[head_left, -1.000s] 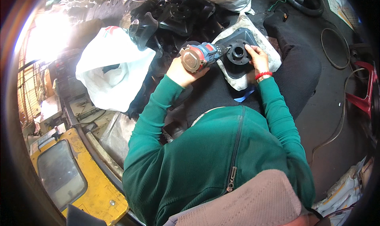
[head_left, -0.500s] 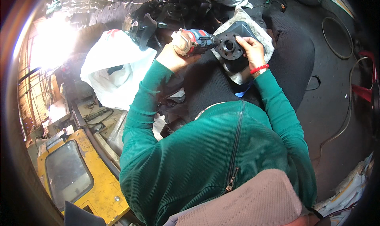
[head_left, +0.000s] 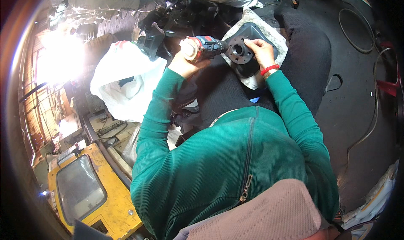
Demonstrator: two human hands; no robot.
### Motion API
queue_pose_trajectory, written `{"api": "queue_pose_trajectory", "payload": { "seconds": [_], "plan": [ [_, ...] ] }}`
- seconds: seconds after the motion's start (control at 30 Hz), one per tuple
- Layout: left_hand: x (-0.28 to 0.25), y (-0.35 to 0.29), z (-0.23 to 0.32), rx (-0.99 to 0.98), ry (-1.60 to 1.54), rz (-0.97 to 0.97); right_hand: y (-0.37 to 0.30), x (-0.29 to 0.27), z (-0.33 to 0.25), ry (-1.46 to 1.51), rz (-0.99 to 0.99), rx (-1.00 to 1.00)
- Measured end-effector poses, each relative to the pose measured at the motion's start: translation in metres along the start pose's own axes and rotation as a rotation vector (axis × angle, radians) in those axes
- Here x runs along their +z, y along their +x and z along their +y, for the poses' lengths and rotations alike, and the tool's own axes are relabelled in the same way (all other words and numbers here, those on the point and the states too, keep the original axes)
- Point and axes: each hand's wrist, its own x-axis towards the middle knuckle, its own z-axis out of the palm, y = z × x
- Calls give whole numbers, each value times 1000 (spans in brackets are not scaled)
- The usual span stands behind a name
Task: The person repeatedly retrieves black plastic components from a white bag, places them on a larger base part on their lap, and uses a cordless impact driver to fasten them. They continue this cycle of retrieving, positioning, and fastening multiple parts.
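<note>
My left hand (head_left: 185, 66) is wrapped round a blue and red cordless drill (head_left: 208, 45). The drill lies level, its chuck pointing right, with the tip at the left edge of a black metal flange (head_left: 243, 60). Small holes ring the flange's central bore. Whether the tip sits in one of them I cannot tell. At the flange's upper right edge, my right hand (head_left: 262, 53) grips it with thumb and fingers. A dark grey housing (head_left: 253, 31) with rounded corners lies beneath, on a stained white cloth (head_left: 281, 38) over my lap.
An open white plastic bag (head_left: 122, 92) stands left of my arm. Several black moulded parts (head_left: 181, 19) are heaped beyond the drill. A yellow machine panel (head_left: 111, 198) with a window is at lower left. To the right, a thin hose loop (head_left: 357, 50) lies on the dark floor (head_left: 349, 97).
The flange looks turned under my right fingers, and both hands sit slightly further left in the picture. The drill stays at the flange's left edge. The whole view has shifted a little.
</note>
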Motion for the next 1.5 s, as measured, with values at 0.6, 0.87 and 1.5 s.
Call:
{"api": "queue_pose_trajectory", "payload": {
  "seconds": [0.6, 0.87, 1.5],
  "plan": [
    [-8, 34, 34, 107, 529, -201, 27, -8, 19, -401, 122, -231],
    [2, 32, 37, 23, 513, -190, 29, -11, 12, -403, 35, -207],
    [18, -45, 29, 288, 419, 67, 3, -35, 0, 384, -3, 96]
  ]
}}
